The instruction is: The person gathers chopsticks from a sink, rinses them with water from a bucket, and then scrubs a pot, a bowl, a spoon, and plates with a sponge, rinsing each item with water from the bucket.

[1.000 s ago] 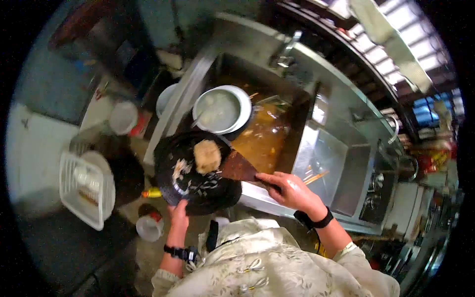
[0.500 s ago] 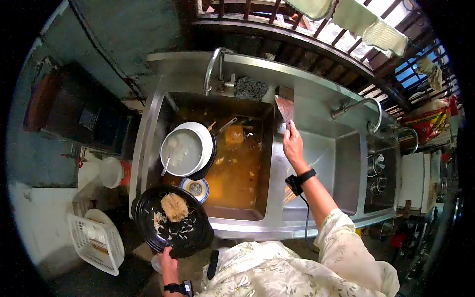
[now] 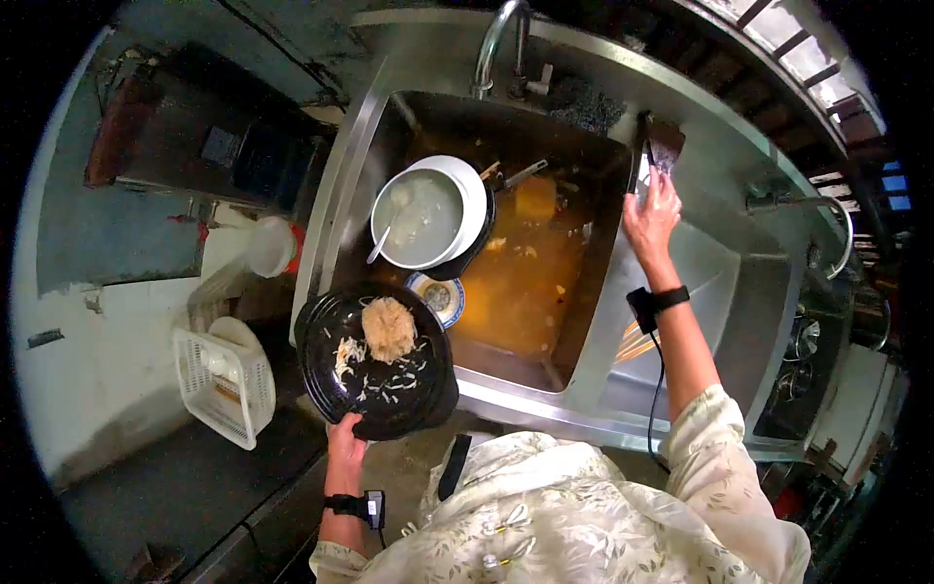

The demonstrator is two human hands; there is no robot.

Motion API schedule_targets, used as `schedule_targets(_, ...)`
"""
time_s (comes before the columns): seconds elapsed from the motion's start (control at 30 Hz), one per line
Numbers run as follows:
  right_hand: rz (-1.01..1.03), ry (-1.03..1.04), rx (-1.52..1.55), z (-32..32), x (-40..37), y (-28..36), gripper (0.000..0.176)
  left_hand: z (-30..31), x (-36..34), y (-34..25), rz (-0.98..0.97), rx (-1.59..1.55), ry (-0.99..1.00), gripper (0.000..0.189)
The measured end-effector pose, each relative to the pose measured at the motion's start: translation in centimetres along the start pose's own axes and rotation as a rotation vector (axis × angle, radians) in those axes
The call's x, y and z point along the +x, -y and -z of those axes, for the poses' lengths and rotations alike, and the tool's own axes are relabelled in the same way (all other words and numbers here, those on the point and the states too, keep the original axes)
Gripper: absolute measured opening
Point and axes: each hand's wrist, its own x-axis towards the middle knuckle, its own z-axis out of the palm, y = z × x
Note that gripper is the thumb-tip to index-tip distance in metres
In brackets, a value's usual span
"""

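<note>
- Your left grip (image 3: 345,440) is clenched on the near rim of the black pan (image 3: 375,362), holding it out just off the front left corner of the sink (image 3: 506,401).
- A white basket (image 3: 226,375) stands left of the pan, apart from it.
- The pan carries a pale clump (image 3: 389,329) and loose scraps, and only 1 hand bears it. If the rim tilts, I judge the scraps would slide off outside the sink.
- A white bowl (image 3: 428,219) of cloudy water with a spoon sits in the left basin. A small patterned plate (image 3: 440,298) lies between the bowl and the pan. Swinging the pan inward could knock either.
- That basin holds brown water (image 3: 530,277), so anything dropped in would splash.
- Your right grip (image 3: 650,219) is stretched to the back of the divider between the 2 basins, fingers on the near end of the spatula (image 3: 666,146). You cannot tell whether they clasp it or only touch it. If it is propped loosely there, it could slip into a basin.
- Chopsticks (image 3: 632,346) lie in the right basin under your forearm, and your wrist cable (image 3: 658,389) hangs near them and might snag.
</note>
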Motion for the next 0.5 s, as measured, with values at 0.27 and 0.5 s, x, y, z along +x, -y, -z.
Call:
schedule_targets(0.27,0.367,0.537,0.69,8.7,-10.6,15.3,0.076,-9.2,-3.5,-5.3,0.017,0.272,-0.056,0.048)
schedule_targets(0.5,0.371,0.71,0.625,5.9,-15.2,17.3,0.084,-20.2,-1.1,-5.2,-0.231,0.53,0.253,0.035)
